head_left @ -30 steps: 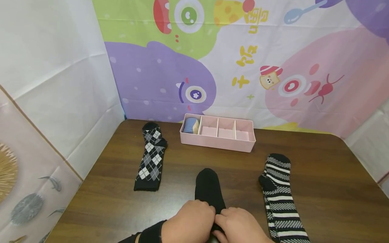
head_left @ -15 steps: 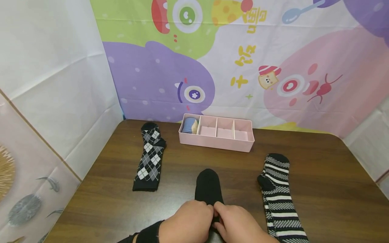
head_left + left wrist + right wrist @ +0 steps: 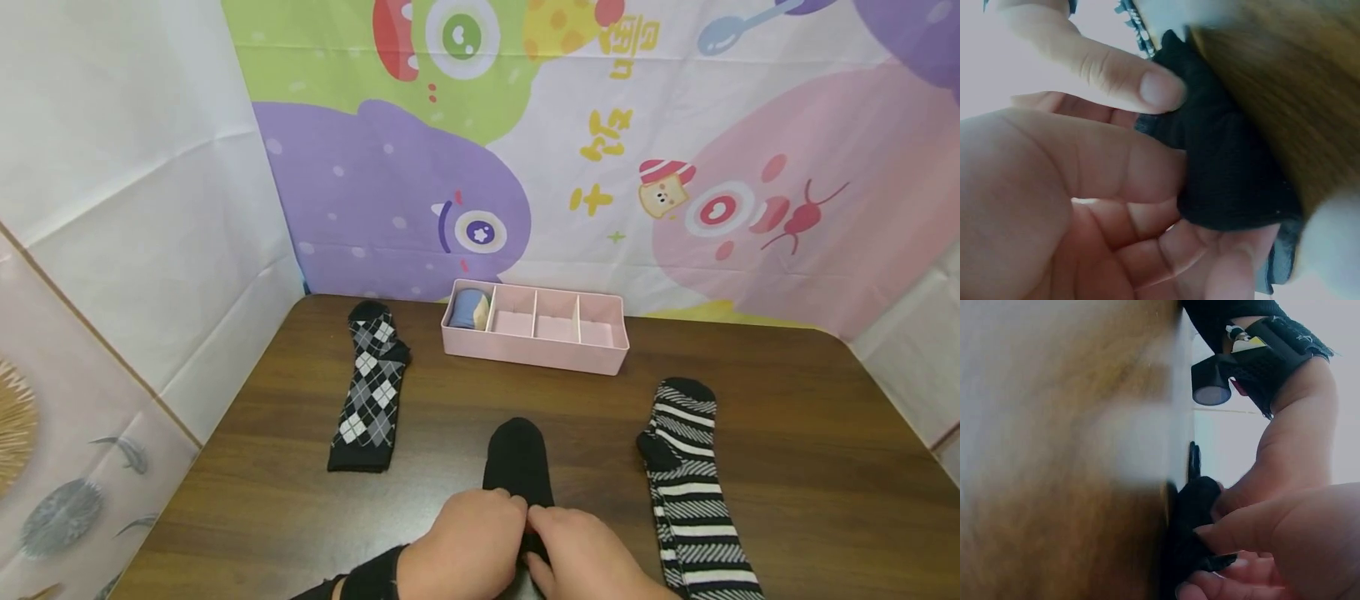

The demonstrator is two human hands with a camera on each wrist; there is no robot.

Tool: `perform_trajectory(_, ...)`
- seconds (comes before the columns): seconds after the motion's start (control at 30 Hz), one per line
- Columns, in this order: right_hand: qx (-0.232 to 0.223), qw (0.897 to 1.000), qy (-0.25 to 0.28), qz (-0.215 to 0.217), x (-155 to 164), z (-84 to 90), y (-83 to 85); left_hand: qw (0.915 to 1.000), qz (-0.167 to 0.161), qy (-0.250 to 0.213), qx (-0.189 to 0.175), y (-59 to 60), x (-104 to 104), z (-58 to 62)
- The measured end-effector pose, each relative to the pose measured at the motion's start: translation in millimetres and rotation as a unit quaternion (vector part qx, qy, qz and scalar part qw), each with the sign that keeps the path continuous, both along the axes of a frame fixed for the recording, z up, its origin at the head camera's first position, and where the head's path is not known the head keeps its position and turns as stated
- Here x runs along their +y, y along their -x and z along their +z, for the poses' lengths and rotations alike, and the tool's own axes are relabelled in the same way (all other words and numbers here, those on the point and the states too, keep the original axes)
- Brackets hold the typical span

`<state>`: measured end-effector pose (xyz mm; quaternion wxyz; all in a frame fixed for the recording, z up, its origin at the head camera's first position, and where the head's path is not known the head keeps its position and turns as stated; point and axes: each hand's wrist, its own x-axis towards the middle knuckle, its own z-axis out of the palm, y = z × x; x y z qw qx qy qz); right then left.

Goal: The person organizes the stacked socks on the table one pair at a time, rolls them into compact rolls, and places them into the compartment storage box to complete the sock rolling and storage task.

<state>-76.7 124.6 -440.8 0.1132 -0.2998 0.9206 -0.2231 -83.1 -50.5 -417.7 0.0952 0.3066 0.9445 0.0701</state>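
A plain black sock lies at the middle front of the table, its rounded toe pointing away from me. My left hand grips its nearer part from the left, knuckles up. Beside it, my right hand pinches the sock between thumb and fingers. Both hands almost meet and hide the near end in the head view. A bunched, folded part of the black sock shows between thumbs and fingers in the left wrist view. From the right wrist view, the sock sits low against the tabletop.
A black-and-grey argyle sock lies to the left. On the right is a black-and-white striped sock. At the back stands a pink divided box, with a rolled blue sock in its leftmost compartment. A cartoon-printed cloth hangs behind the table.
My right hand has shifted slightly up and left, closer to the left hand, its thumb and fingers repositioned on the black sock. The left hand keeps its grip; other things stay put.
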Motion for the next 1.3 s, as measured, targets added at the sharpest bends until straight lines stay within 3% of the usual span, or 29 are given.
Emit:
perform_trajectory(0.13,0.005,1.000,-0.001,-0.002,-0.6,-0.3,-1.0,0.9998,0.009,0.003,0.017,-0.3,1.0,-2.0)
perform_trajectory(0.23,0.056,0.997,-0.024,0.049,-0.7,-0.1,-3.1,0.9989,-0.002,0.022,0.041,-0.6,1.1,-3.1)
perform_trajectory(0.37,0.116,0.982,-0.073,0.130,-1.8,0.0,-5.0,0.9972,-0.012,0.037,0.063,-0.2,1.1,-4.7)
perform_trajectory(0.5,0.137,0.973,-0.100,0.158,-2.7,-1.0,-4.0,0.9962,-0.017,0.035,0.078,-0.5,1.1,-6.3)
perform_trajectory(0.67,0.102,0.985,-0.055,0.126,-0.1,-1.2,0.7,0.9988,-0.020,0.020,0.041,-1.2,-0.1,-3.9)
perform_trajectory(0.83,0.009,0.998,0.018,0.062,3.6,0.2,5.4,0.9991,-0.022,0.017,0.032,-2.8,-0.8,-2.0)
perform_trajectory(1.0,-0.060,0.997,0.051,0.002,6.2,0.3,7.6,0.9993,-0.017,0.021,0.026,-2.9,0.9,-1.5)
perform_trajectory(1.13,-0.096,0.991,0.086,-0.028,7.4,1.1,8.4,0.9997,-0.011,-0.003,0.020,-2.0,2.1,-1.9)
perform_trajectory(1.2,-0.092,0.991,0.091,-0.033,7.0,1.4,7.9,0.9996,-0.008,-0.016,0.020,-1.7,2.0,-2.3)
perform_trajectory(1.3,-0.031,0.997,0.065,-0.023,6.1,0.9,6.2,0.9996,-0.010,-0.019,0.019,-0.6,1.4,-3.2)
